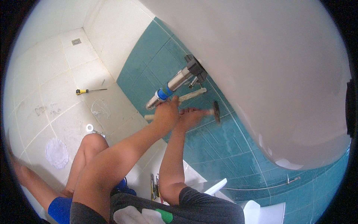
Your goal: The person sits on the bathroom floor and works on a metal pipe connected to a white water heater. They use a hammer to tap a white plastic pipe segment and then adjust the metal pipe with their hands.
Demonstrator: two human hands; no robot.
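Note:
Below the large white basin (283, 74), my left hand (167, 113) is closed around a cream rod (192, 96) whose pale end points up and right. Its fingers lie close beside the lower end of a chrome drain pipe (179, 79) with a blue band; whether they touch it is hidden. My right hand (191, 118), slightly blurred, grips what looks like a hammer (216, 112), its dark head just past the fingers toward the teal wall. A pale handle end (149, 117) shows beyond my left wrist. My forearms overlap near the hands.
A yellow-and-black screwdriver (82, 91) lies on the tiled floor, with a tangled white strand (100, 107) nearby. Next to my knee is a chrome fitting with a white ring (90, 128). A round white cloth (57, 153), several tools (153, 186) and a white toilet (257, 212) stand or lie around me.

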